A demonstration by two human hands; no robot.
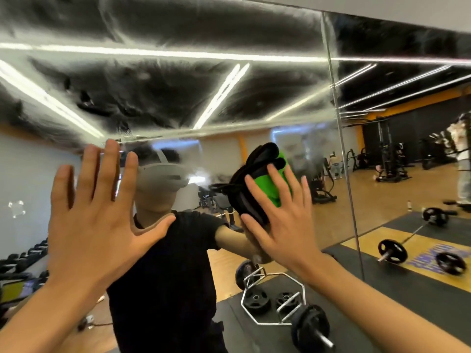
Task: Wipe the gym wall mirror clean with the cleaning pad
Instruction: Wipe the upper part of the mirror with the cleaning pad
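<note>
The left hand (pixel 94 215) is raised flat toward the wall mirror (pixel 178 98), fingers straight and spread wide, holding nothing; whether the palm actually touches the glass cannot be told. Above both hands, the upper part of the mirror is covered in a streaky, cloudy film that blurs the reflected ceiling lights. Between the two hands the mirror shows the reflection of the person (pixel 165 263) in a dark short-sleeved shirt, wearing a grey head-mounted device. To the right of that, the right hand (pixel 283 217) presses a green cleaning pad (pixel 267 184) against the glass with straight, spread fingers laid over its back; the pad sits under the fingertips and stands out past them at the top, and the dark shapes beside it are the hand's own reflection. Below the right hand, the mirror reflects a hexagonal lifting bar (pixel 275 301) with black weight plates on a dark mat. Right of the right hand a vertical seam (pixel 344 161) divides the mirror panels, and beyond it are reflected a barbell (pixel 410 235) on a yellow-and-black floor and gym machines farther back.
</note>
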